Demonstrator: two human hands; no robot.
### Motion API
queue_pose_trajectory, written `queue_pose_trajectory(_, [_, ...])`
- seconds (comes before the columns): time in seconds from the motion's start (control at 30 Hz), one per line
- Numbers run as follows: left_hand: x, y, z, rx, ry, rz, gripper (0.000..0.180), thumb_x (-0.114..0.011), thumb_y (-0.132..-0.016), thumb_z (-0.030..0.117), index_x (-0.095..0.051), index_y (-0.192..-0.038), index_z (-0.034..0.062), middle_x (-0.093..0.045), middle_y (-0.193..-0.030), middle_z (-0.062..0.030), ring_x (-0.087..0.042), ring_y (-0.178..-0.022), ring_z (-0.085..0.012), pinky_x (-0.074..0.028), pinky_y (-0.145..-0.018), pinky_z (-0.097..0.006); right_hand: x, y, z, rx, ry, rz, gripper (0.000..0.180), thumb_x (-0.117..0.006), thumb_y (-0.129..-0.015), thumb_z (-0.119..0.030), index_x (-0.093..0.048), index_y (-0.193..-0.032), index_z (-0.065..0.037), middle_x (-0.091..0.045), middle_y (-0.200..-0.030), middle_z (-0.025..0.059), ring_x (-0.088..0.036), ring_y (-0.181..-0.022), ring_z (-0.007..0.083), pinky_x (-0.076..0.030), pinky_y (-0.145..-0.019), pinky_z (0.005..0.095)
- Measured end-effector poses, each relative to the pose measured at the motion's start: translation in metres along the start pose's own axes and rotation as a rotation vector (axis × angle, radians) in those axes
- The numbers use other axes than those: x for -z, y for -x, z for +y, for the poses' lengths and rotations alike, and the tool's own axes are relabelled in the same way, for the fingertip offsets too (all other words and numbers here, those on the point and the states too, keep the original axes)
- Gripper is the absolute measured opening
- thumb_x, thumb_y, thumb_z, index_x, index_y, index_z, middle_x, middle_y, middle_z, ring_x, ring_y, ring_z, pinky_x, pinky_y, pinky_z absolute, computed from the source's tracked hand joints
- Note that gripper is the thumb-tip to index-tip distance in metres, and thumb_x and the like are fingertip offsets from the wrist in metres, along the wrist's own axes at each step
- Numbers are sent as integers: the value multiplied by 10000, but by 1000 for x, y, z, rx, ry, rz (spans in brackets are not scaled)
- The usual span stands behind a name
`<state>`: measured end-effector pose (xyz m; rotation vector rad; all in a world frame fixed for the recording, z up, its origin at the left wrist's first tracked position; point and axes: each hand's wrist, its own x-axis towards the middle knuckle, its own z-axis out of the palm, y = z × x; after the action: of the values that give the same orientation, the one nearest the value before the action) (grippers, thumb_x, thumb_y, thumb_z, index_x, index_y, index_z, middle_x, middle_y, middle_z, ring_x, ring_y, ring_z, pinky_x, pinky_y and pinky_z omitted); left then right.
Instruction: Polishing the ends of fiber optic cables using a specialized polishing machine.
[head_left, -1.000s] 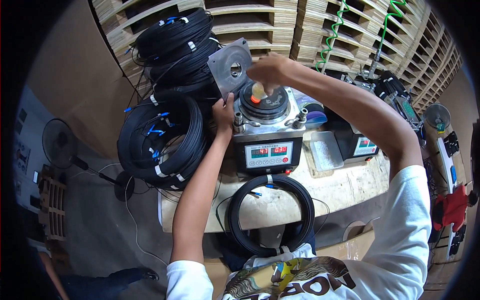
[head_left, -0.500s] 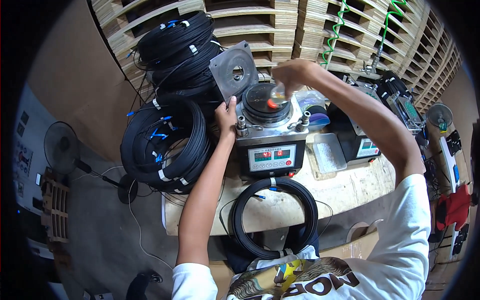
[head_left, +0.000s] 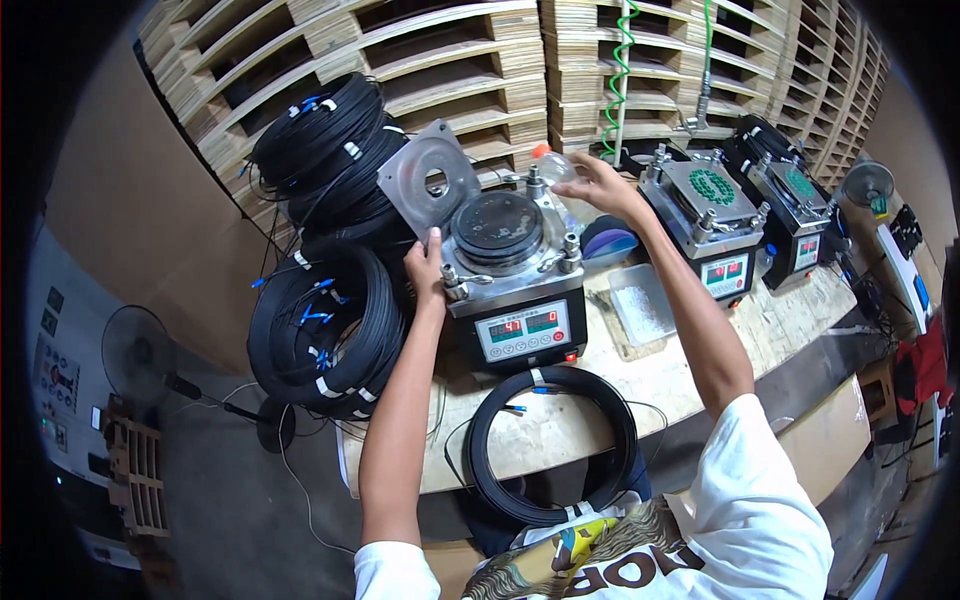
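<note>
Right of the black cable coils [head_left: 378, 300], the left hand [head_left: 427, 272] is at the tilted metal plate's [head_left: 412, 178] near edge; whether it grips, I cannot tell. Past the machine's [head_left: 525, 335] black disc [head_left: 497, 224], the right hand [head_left: 606, 192], well apart, clasps an orange-tipped clear bottle [head_left: 556, 169] at the far right.

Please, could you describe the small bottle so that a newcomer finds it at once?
On the wooden table, find the nearest machine, whose round black disc lies uncovered. By its rear right corner, the right hand holds a small clear bottle. Its bright orange tip sets it apart from the bare metal post near it.
</note>
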<state>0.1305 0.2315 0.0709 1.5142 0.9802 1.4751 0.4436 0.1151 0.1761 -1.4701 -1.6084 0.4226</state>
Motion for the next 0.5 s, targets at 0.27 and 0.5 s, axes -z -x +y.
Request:
queue_pose_trajectory(0.27, [13,-15,-15,21,-64,-34,464,-648,-986,368,-670,-864,-79,-662,-728,-34,-507,-674,-84,-460,-624,-326,-35,138,81,-190,69,92,637,-897,-704,-292,-580,-1201,-50,-667,-1032,134,-634,-952,235,-495,-888,375])
queue_pose_trajectory(0.5, [9,-7,4,21,-170,-12,505,-656,-976,402,-622,-777,-60,-592,-668,-16,-456,-633,-103,-426,-585,-342,-79,185,104,-190,500,106,773,-881,-689,-369,-494,-1318,-140,-650,-1159,124,-491,-1188,419,-372,-930,576])
